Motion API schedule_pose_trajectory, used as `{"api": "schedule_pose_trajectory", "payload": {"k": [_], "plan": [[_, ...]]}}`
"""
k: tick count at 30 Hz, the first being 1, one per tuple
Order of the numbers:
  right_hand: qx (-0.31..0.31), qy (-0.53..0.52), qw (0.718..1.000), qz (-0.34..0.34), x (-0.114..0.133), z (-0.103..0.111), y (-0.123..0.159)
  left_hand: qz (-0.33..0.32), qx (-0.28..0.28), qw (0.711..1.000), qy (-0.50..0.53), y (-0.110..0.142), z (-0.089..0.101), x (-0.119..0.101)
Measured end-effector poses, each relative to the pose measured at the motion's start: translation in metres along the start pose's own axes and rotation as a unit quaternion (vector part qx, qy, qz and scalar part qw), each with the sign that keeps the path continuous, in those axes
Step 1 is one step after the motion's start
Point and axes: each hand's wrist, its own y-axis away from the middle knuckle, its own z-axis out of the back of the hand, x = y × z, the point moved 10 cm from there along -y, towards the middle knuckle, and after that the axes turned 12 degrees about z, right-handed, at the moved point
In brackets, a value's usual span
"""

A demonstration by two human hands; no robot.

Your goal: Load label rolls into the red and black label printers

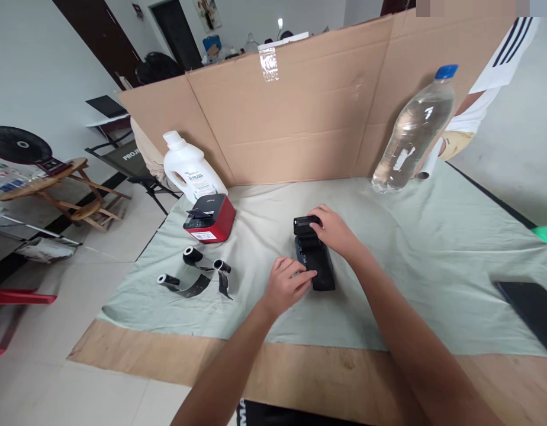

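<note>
The device (322,269) lies on the cloth-covered counter (264,324), near its middle and between the two hands. Its lid (303,226) is up at the far end, so getting it raised looks done; it is not down over the body. The inside is too dark to tell whether anything is loaded, and whether the lid is hinged or loose is also unclear.

The right hand (335,232) has its fingers and thumb bent round the lid's right end, apparently in a light pinch. The left hand (288,286) is spread loosely, palm down, its fingers slightly apart, one fingertip resting on the body; it grips nothing that shows.

Left of the hands, three rolls (192,254) lie near one another, dark film (198,288) trailing from them partly unwound; none is in the device as far as can be seen. Behind them sits a red box (211,219), its top flap up, untouched by either hand. All told, the work seems partway along.
</note>
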Motion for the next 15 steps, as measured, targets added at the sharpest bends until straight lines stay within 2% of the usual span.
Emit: {"api": "schedule_pose_trajectory", "payload": {"k": [3,7,13,15], "plan": [[0.070,-0.017,0.997,0.010,0.011,-0.003,0.009,-0.024,0.013,0.999,0.025,0.002,-0.002,-0.004],[0.144,-0.003,0.989,-0.019,0.020,-0.006,0.024,-0.068,0.004,0.996,0.058,0.003,0.003,-0.014],[0.214,0.007,0.975,-0.055,0.011,-0.019,0.032,-0.076,0.042,0.995,0.058,0.002,-0.001,-0.016],[0.213,0.020,0.975,-0.065,0.010,-0.020,0.030,-0.074,0.069,0.993,0.053,0.003,-0.007,-0.014]]}}
